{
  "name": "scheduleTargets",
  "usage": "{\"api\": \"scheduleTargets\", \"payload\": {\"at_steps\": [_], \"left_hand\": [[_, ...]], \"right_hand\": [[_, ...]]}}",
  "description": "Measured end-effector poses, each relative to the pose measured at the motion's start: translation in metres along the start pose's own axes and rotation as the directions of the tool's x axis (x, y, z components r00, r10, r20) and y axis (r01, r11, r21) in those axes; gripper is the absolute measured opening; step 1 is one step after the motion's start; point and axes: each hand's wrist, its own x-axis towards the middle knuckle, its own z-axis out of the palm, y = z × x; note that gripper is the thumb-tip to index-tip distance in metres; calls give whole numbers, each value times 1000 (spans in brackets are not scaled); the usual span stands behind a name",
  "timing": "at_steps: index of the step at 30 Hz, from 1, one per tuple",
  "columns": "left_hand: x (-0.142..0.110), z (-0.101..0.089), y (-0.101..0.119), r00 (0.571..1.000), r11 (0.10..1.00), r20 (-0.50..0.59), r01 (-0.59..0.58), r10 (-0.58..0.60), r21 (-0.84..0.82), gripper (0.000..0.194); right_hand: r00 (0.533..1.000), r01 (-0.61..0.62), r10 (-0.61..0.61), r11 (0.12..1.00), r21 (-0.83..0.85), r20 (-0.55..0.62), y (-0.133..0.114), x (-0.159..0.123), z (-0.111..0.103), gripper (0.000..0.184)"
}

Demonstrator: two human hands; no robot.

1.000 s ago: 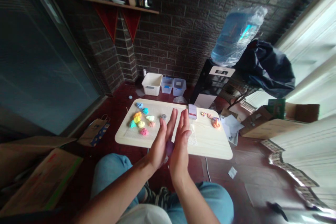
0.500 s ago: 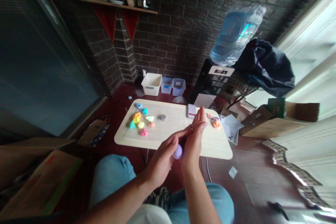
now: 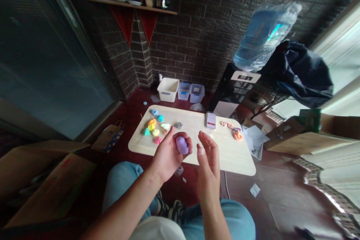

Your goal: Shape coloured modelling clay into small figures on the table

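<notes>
A smooth, egg-shaped lump of purple modelling clay [image 3: 182, 145] rests in my left hand [image 3: 168, 157], whose fingers curl around it. To its right and apart from the clay, my right hand [image 3: 208, 161] is open with nothing in it, fingers loosely extended. Both hands are above the near edge of the pale table [image 3: 194, 157]. Beyond my left hand lie several small clay lumps, among them a pink one [image 3: 158, 140], a yellow one [image 3: 155, 132], an orange one [image 3: 152, 122], a teal one [image 3: 146, 131] and a grey one [image 3: 179, 125].
A phone [image 3: 210, 120] lies near the table's far edge, with shaped multicoloured clay [image 3: 237, 134] to its right. White and clear bins [image 3: 168, 90] stand on the floor by the brick wall. A water dispenser [image 3: 239, 90] stands behind the table; cardboard boxes flank both sides.
My palms were pressed together with the purple clay partly showing between them. Now they are apart: the clay sits in my left hand, and my right hand has let go. The view has shifted slightly.
</notes>
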Motion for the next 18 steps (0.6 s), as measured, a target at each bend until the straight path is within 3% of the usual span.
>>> {"api": "scheduleTargets", "payload": {"at_steps": [6,10,15,18], "left_hand": [[-4,3,-1,1000,993,21,-21,18,117,37],[-8,0,-2,997,985,73,-1,-12,175,29],[-10,-8,1,979,944,180,-145,94,295,24],[-9,-12,4,976,920,189,-170,108,353,22]], "right_hand": [[984,176,-161,910,-377,70,9,-5,-1,25],[963,260,-266,863,-434,48,12,-1,-2,35],[944,306,-328,824,-476,39,10,-5,-1,35],[922,361,-382,789,-497,62,9,-9,0,37]]}}
